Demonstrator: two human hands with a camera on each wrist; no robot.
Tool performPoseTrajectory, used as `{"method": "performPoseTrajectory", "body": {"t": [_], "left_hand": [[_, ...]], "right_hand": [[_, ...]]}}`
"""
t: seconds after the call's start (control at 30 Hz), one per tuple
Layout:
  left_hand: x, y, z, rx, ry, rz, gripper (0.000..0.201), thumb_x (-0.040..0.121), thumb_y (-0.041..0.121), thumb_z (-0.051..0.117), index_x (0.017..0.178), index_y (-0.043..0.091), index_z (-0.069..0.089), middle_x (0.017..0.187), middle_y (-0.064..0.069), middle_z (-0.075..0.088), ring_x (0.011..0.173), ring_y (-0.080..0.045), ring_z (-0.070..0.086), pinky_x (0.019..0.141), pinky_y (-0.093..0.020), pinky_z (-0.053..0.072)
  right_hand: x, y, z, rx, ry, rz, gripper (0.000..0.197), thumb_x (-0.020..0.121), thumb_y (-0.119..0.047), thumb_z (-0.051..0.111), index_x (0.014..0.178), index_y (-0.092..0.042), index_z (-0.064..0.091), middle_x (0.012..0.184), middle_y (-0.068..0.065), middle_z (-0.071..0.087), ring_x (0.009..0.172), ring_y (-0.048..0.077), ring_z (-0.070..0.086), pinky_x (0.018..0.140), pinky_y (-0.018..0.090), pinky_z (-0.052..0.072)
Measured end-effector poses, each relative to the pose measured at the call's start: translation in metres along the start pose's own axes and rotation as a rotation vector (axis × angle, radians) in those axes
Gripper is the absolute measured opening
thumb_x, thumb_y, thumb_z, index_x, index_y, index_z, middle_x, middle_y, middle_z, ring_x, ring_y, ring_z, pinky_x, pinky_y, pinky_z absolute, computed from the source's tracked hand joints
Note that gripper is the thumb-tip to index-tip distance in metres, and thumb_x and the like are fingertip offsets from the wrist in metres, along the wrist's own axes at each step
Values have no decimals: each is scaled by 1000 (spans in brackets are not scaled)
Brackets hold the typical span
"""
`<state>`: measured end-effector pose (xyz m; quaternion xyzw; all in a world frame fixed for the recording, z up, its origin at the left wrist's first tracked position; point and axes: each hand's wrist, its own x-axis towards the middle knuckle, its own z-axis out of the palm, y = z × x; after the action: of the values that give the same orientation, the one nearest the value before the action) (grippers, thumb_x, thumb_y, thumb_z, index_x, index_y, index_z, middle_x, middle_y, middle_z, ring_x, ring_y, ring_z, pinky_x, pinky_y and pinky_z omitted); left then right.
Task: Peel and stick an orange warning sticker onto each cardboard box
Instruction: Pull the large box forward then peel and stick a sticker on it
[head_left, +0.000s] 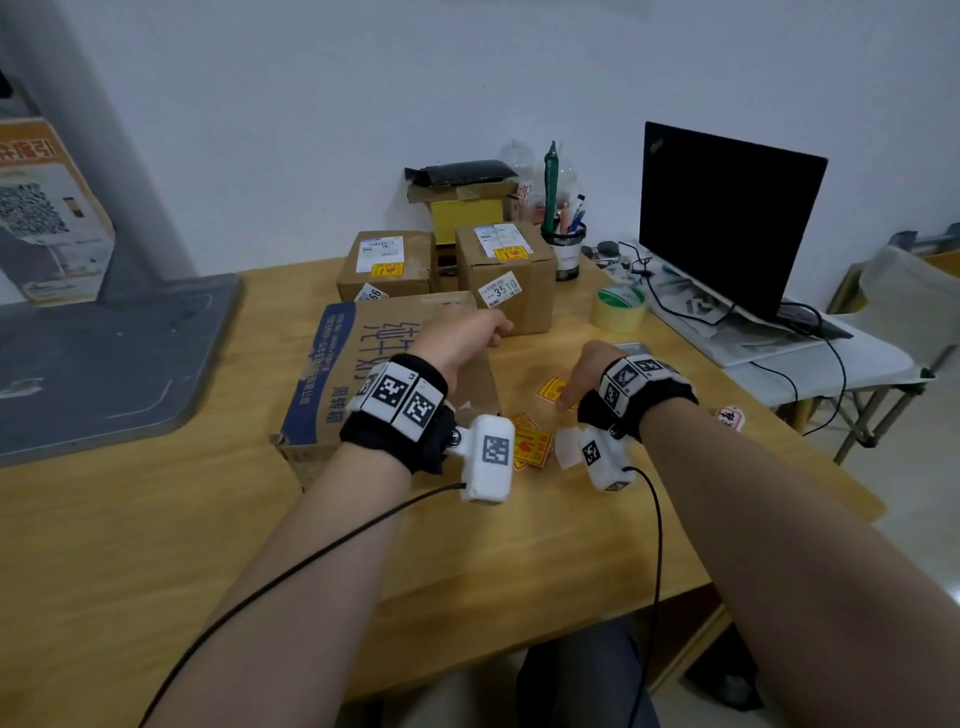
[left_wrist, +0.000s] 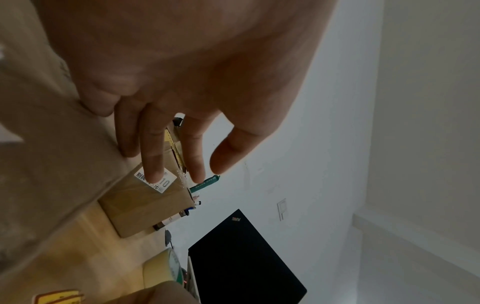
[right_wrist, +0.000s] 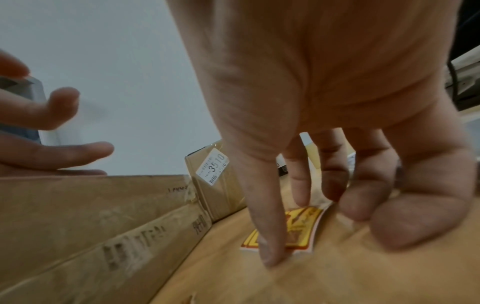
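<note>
The right hand (head_left: 584, 371) presses down on an orange sticker (right_wrist: 301, 228) lying flat on the surface (head_left: 519, 530); its thumb tip (right_wrist: 271, 257) sits on the sticker's near edge, the other fingers straight or loosely bent, nothing clamped. Left of that grip stands the big box (head_left: 363, 364), its side wall just beside the sticker. The left hand (head_left: 462, 338) hovers over the box's far corner, fingers spread and relaxed, holding nothing. Behind the right grip a loose pile of stickers (head_left: 530, 441) lies on the surface. Beyond both grips stand two small boxes (head_left: 506, 275), each bearing an orange sticker on top. A tape roll (head_left: 618, 307), a mesh cup (head_left: 563, 241) holding pens, and a laptop (head_left: 727, 218) lie farther right.
</note>
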<state>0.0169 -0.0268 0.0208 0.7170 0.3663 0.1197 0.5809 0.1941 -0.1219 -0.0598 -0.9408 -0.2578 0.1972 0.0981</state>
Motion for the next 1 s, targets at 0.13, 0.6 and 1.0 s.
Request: {"method": "performPoseTrajectory", "body": {"t": [0.13, 0.6, 1.0], "left_hand": [[5, 2, 4, 43, -4, 7, 33, 92, 29, 66, 120, 12, 69, 107, -4, 69, 103, -21, 59, 109, -50, 45], [13, -4, 4, 17, -41, 4, 43, 87, 30, 71, 126, 13, 64, 99, -3, 75, 118, -28, 61, 111, -54, 43], [-1, 5, -21, -52, -124, 12, 35, 103, 36, 54, 128, 13, 64, 99, -1, 76, 111, -22, 65, 88, -29, 39]], "right_hand": [[-7, -2, -3, -3, 0, -20, 49, 59, -35, 90, 90, -10, 63, 88, 10, 72, 82, 29, 72, 78, 46, 64], [-6, 5, -9, 339, 10, -20, 42, 72, -22, 94, 106, -3, 76, 99, 14, 77, 93, 29, 73, 85, 42, 62], [-59, -46, -63, 849, 157, -253, 18, 85, -33, 85, 90, -17, 78, 79, 11, 64, 51, 14, 48, 38, 19, 36]]}}
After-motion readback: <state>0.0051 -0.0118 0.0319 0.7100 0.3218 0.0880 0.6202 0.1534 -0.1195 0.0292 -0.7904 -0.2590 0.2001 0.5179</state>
